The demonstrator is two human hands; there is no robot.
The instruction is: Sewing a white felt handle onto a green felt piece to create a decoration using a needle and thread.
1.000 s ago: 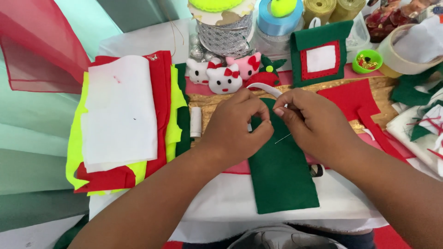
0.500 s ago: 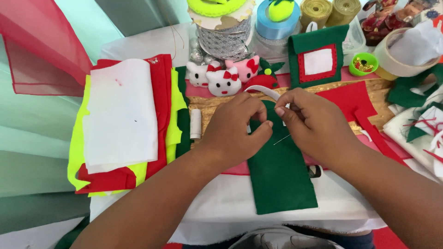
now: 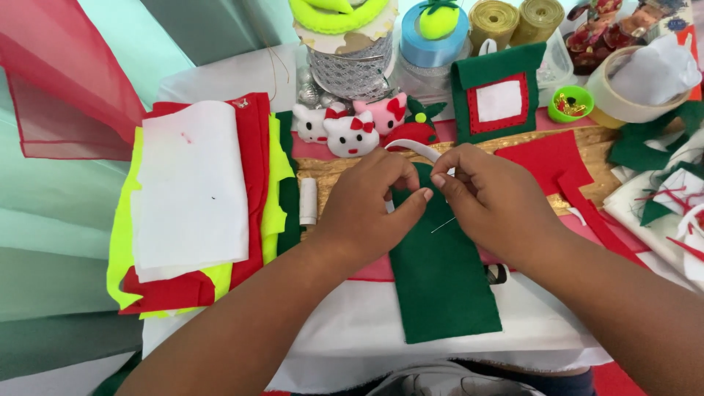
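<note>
So closest to the camera is the long green felt strip (image 3: pixel 440 279), lying on white cloth (image 3: pixel 330 345) with its long axis running pretty much straight away from the person, near end square and free, far end tucked up under both hands. That's the relation that matters here: the felt's far edge sits right between the two hands, so neither has to reach, and the strip points up into the pinch. The left hand (image 3: pixel 367 209) is curled, thumb and fingers pinched on the top-left part of the felt and on the white ribbon loop (image 3: pixel 418 149) that arcs over the edge. The right hand (image 3: pixel 495 198) is pinched too, fingertips meeting the left ones at the felt's top edge, and a thin needle (image 3: pixel 443 225) pokes out below it, slanting down-left over the green. Looks like it's gripping the needle, though the exact contact is hidden by the fingers. Just left of the hands there's a white thread spool (image 3: pixel 308 200), then the stack of white, red and yellow felt sheets (image 3: pixel 194 198). Farther back are little plush cat heads (image 3: pixel 350 133), a green felt pocket with a red-and-white window (image 3: pixel 499 92), and ribbon rolls (image 3: pixel 433 40) at the very back.
</note>
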